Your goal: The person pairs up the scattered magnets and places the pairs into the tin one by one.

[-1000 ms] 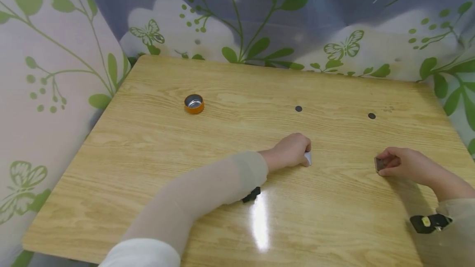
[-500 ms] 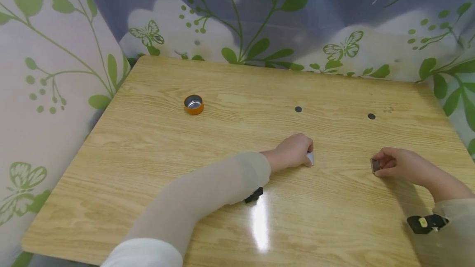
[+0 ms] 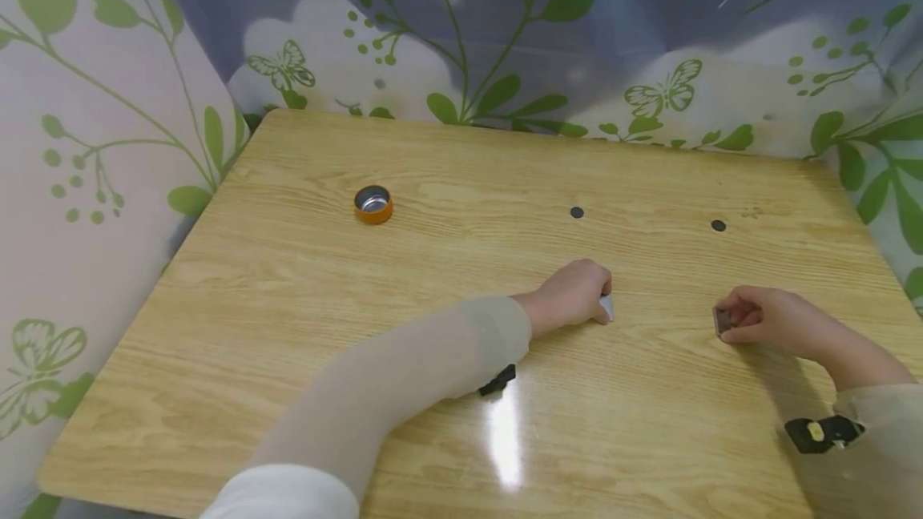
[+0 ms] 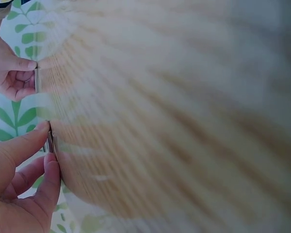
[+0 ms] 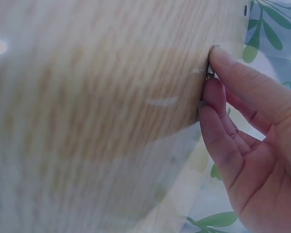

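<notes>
At the centre right of the frame, a person's left hand [image 3: 573,292] holds a pale plate [image 3: 607,308] low over the wood-grain table [image 3: 288,319]. Further right, well apart from it, the right hand [image 3: 782,323] pinches a dark plate [image 3: 722,322] between thumb and fingertips.

Both plates stand on edge, long axis running up and down the frame from the head view, the pale one leaning slightly. Neither shows a marked end, so I can't tell which way either points. Nor can I tell whether they touch the tabletop.

The pale plate shows a plain bluish-white face, mostly covered by the fingers. The dark one is brownish grey with a lighter left edge. Seen edge-on from the wrists, each is thin, with a dark line along it. Both hands keep a narrow grip.

Beyond them lie two flat black discs, the left disc [image 3: 577,212] above the left hand, the right disc [image 3: 718,226] above the dark plate. An orange bowl [image 3: 373,218] with a shiny inside sits at the upper left.
</notes>
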`<act>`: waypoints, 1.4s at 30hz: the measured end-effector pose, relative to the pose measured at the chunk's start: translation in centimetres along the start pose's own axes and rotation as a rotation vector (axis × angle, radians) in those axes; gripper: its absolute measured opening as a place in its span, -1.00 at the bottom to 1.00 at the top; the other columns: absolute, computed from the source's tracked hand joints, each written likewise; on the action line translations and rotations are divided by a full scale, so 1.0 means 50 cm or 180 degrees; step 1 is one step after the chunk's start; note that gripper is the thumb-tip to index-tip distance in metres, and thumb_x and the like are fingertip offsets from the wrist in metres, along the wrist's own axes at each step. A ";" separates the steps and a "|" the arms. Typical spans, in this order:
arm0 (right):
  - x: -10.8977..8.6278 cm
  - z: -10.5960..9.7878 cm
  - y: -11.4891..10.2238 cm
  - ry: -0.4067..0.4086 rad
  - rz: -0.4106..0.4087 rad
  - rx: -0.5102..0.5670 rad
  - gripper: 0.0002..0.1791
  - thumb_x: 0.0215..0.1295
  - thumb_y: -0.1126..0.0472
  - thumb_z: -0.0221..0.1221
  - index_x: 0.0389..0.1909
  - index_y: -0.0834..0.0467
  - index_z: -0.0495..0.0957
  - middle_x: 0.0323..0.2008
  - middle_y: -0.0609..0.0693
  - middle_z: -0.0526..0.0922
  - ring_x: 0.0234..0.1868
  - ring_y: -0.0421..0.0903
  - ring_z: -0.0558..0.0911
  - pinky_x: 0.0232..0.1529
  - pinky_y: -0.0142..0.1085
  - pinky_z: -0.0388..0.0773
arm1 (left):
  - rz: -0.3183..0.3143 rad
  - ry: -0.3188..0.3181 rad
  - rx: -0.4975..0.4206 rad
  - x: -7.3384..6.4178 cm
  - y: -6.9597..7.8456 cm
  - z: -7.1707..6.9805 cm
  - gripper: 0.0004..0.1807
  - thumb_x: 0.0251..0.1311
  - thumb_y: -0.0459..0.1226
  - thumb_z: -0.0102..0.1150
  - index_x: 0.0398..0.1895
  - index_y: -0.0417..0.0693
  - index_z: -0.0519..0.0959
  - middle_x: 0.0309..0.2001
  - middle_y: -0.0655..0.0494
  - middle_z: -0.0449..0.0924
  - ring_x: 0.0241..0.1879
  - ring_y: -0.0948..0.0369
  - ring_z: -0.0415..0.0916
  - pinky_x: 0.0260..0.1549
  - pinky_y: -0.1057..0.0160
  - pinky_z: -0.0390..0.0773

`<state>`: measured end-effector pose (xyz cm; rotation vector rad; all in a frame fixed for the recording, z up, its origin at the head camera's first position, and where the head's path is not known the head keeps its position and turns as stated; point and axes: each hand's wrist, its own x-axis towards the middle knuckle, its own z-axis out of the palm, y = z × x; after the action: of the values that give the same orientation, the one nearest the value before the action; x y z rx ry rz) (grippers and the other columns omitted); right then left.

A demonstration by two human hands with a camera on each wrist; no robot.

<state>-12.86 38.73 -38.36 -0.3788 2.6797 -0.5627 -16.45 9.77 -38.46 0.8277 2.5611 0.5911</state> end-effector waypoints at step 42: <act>0.010 0.006 -0.014 0.0044 -0.0280 -0.0024 -0.64 0.01 0.23 0.37 -0.19 0.29 0.53 -0.36 -0.07 0.57 -0.36 -0.22 0.56 -0.36 -0.35 0.52 | 0.0004 -0.0001 0.0034 0.018 0.014 0.007 -0.73 0.05 -0.15 0.36 -0.24 -0.06 0.56 -0.33 0.24 0.46 -0.34 0.33 0.34 -0.41 0.48 0.34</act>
<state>-13.06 37.83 -38.44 -0.4988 2.6896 -0.5829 -16.66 10.93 -38.62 0.8328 2.5659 0.5781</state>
